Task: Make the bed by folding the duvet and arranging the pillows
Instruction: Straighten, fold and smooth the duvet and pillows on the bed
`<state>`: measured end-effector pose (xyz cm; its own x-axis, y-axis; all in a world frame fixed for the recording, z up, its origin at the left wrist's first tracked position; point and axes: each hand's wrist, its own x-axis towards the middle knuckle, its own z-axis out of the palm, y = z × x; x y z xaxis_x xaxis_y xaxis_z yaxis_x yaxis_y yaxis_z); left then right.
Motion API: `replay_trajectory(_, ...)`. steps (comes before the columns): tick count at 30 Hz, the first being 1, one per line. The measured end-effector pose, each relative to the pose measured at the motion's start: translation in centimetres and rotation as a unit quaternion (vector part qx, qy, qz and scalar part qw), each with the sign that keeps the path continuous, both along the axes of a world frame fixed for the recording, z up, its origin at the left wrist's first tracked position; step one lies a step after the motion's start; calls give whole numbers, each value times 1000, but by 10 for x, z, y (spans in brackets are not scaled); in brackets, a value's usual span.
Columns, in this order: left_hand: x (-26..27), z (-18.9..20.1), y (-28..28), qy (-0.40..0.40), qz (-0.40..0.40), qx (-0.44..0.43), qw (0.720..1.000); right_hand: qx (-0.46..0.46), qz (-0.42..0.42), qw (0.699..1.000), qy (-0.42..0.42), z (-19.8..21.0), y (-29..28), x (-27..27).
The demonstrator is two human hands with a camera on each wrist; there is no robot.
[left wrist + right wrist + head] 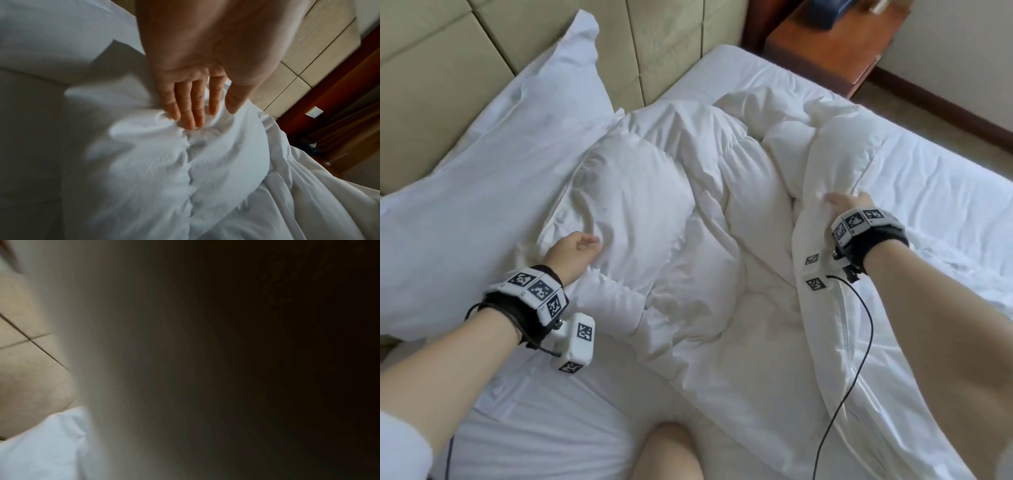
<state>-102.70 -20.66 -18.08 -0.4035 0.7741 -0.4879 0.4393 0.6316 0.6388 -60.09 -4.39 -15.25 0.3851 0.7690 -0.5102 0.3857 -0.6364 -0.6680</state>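
A crumpled white duvet (705, 240) lies bunched across the middle of the bed. My left hand (580, 245) rests on a puffed part of it near the pillow. In the left wrist view that hand (195, 100) has straight fingers whose tips press into the quilted duvet (164, 170), with the thumb apart. My right hand (842, 205) grips a raised fold of the duvet at the right, and fabric drapes down from it over the wrist. The right wrist view is mostly dark, covered by cloth. A large white pillow (482, 188) leans on the headboard at the left.
The beige padded headboard (431, 68) runs along the upper left. A reddish wooden nightstand (832, 44) stands past the bed's far corner. Bare white sheet (945, 205) shows at the right, with carpet beyond it. My knee (671, 452) rests on the bed's near edge.
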Motion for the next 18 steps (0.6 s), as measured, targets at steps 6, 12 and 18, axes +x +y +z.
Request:
replay_trajectory(6, -1, 6, 17, -20, -19, 12, 1000, 90, 77, 992, 34, 74, 1, -76)
replay_trajectory(12, -26, 40, 17, -73, 52, 90, 992, 69, 480, 871, 80, 97, -82, -250)
replay_trajectory(18, -69, 47, -21, -111, 78, 80, 988, -215, 652, 726, -46, -24, -195, -255)
